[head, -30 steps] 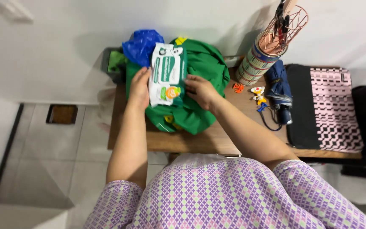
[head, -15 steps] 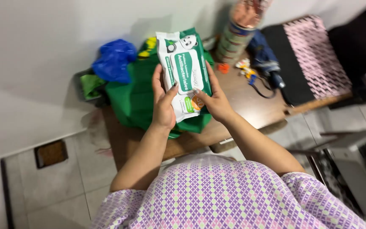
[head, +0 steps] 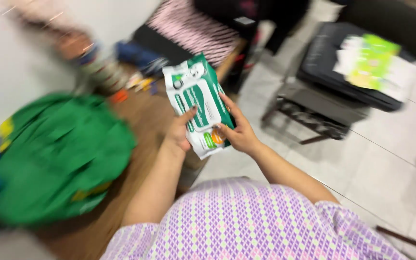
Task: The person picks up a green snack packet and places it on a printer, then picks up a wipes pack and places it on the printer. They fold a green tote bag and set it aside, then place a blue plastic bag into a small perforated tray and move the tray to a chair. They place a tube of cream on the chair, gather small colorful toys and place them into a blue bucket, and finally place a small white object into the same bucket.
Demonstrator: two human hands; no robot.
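The pack of wet wipes (head: 197,103) is a soft, flat packet, green and white, with a white flap label on its front and a small orange and green spot near its lower end. It sits a little above the middle of the frame, held up in the air and tilted, its top end leaning toward the upper left. It looks full and closed. The picture is a bit blurry.
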